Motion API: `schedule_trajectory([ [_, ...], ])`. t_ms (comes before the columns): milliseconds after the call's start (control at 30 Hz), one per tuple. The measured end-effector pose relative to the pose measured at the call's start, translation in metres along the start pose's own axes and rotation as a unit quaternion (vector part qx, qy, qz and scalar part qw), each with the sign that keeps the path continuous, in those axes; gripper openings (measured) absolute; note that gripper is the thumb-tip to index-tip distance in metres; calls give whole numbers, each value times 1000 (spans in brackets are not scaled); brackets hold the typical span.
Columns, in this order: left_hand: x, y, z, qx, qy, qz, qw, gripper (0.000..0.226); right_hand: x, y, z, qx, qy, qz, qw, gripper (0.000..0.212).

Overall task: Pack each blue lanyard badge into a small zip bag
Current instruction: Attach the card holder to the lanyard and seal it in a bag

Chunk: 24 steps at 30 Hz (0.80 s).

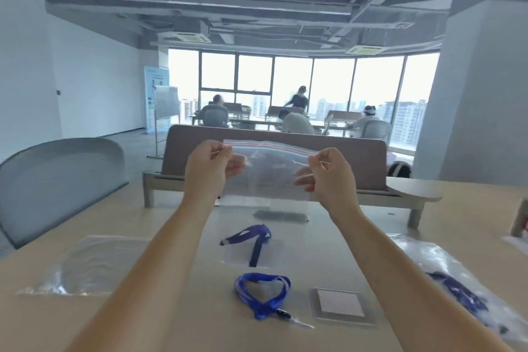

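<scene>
From the head view, both hands are raised above the far side of the bench (pixel 160 237), pinching the top corners of one clear zip bag (pixel 265 171). The left hand (pixel 210 170) is closed on the left end of the red-lined seal, the right hand (pixel 328 177) on the right end, and the bag hangs slack between them.

The film is thin, glossy and limp, so the likely trouble is the two layers clinging together. A pull from the corners alone may stretch the strip without parting it, or slip from the fingertips. I cannot tell whether the mouth is open.

Two loose badges wait on the bench below. A bright blue lanyard (pixel 263 293), flat woven ribbon looped in a heart shape with a small dark clip, lies near the front edge. A darker lanyard (pixel 254 240), with what looks like a clear sleeve, lies toward the middle. The ribbon is floppy and could snag the seal or trail out of the mouth when fed in.

More clear bags (pixel 85 266) lie flat at the left side. A filled bag (pixel 463 291) with dark blue ribbon inside sits at the right edge. A pale square pad (pixel 341 304) rests just right of the bright lanyard.
</scene>
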<state>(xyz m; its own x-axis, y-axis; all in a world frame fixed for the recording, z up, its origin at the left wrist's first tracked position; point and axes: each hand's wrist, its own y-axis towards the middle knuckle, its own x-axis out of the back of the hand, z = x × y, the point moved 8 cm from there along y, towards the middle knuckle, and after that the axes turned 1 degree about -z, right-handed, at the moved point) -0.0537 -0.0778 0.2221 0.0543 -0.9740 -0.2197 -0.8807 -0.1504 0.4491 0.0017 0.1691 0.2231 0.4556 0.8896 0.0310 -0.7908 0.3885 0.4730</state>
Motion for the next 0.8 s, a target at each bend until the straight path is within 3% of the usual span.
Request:
schedule_trajectory([
  [467,-233,-91,18,48,-57,128,989,14,266,-14,12,32,-182,-180,966,10],
  [800,-361,-91,104,120,-49,159,979,11,354,61,-71,-46,-217,-264,939,14],
])
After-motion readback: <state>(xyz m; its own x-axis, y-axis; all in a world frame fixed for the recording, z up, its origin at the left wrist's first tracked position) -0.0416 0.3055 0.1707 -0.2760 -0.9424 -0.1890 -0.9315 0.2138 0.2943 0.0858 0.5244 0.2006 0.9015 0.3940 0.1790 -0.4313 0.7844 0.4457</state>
